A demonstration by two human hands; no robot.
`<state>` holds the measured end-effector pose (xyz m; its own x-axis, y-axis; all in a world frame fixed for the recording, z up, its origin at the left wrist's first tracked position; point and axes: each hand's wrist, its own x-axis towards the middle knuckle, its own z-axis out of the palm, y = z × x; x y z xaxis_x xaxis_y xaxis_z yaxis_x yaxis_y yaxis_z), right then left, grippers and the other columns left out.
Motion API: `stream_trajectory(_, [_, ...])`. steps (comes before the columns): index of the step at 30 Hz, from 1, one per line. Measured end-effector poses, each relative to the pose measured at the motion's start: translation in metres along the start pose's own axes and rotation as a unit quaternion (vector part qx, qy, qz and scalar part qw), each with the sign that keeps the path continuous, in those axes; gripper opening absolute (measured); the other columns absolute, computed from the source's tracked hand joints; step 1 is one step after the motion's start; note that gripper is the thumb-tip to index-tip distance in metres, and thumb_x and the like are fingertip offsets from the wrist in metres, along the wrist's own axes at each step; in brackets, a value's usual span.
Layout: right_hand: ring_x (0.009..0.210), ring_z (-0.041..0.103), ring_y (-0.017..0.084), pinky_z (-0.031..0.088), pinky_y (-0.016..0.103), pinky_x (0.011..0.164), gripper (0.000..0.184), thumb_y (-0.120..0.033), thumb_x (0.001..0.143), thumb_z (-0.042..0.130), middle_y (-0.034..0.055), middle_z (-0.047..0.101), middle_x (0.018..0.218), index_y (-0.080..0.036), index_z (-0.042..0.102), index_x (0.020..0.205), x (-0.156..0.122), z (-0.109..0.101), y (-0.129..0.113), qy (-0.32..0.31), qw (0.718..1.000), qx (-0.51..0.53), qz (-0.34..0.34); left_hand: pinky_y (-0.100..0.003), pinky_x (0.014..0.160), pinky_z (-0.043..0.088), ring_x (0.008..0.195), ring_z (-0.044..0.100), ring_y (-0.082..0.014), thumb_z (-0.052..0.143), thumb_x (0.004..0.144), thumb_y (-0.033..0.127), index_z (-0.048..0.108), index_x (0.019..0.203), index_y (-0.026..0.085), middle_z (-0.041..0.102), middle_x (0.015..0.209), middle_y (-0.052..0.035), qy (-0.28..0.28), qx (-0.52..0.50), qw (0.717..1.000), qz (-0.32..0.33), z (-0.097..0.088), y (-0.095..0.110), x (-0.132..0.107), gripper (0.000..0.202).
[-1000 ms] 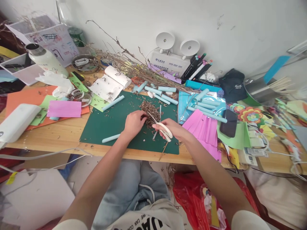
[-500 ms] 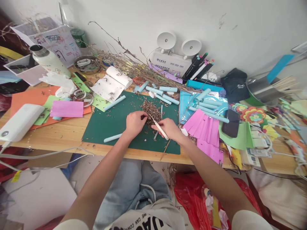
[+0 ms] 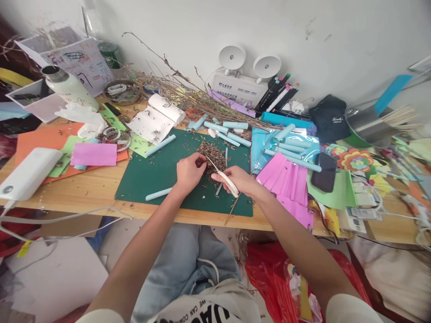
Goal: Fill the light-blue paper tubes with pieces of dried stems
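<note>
A heap of chopped brown dried plant bits (image 3: 215,154) lies on the green cutting mat (image 3: 144,177). At the heap's left edge, my left hand (image 3: 191,170) is closed in a pinch; what its fingertips hold is too small to make out. White-handled scissors (image 3: 228,181) are gripped in my right hand (image 3: 238,178), their blades pointing up and left over the heap towards my left fingertips. Under and beside the right hand, a thin brown stick (image 3: 231,209) runs across the mat's front edge. One light blue paper tube (image 3: 158,194) rests by my left forearm.
More blue tubes (image 3: 292,154) lie at right near pink paper strips (image 3: 274,172) and a black phone (image 3: 323,172). Dry branches (image 3: 188,96) stretch along the back, before a white emergency lamp (image 3: 239,87). A power bank (image 3: 28,172) and a bottle (image 3: 69,85) are at left.
The scissors have turned slightly in my right hand and their handles are spread wider. My left hand stays almost in the same place.
</note>
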<state>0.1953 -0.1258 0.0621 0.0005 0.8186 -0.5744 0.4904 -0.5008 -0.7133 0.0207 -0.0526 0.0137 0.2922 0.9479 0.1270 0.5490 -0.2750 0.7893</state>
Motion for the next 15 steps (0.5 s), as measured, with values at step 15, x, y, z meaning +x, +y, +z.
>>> stream_trajectory(15, [0.046,0.040,0.010,0.026,0.026,0.050,0.055,-0.062,0.082,0.060,-0.0003,0.050,0.044,-0.018,0.053,0.049,0.0011,0.0097,-0.0030,0.099,0.975,-0.180,-0.086,-0.027,0.071,0.051,0.076,0.070,-0.0170,0.065,0.078,0.019,0.065,0.085,0.024,0.074,0.078,0.0022,-0.007,0.014,1.000,-0.020,0.0028,0.0005,0.0004,0.009])
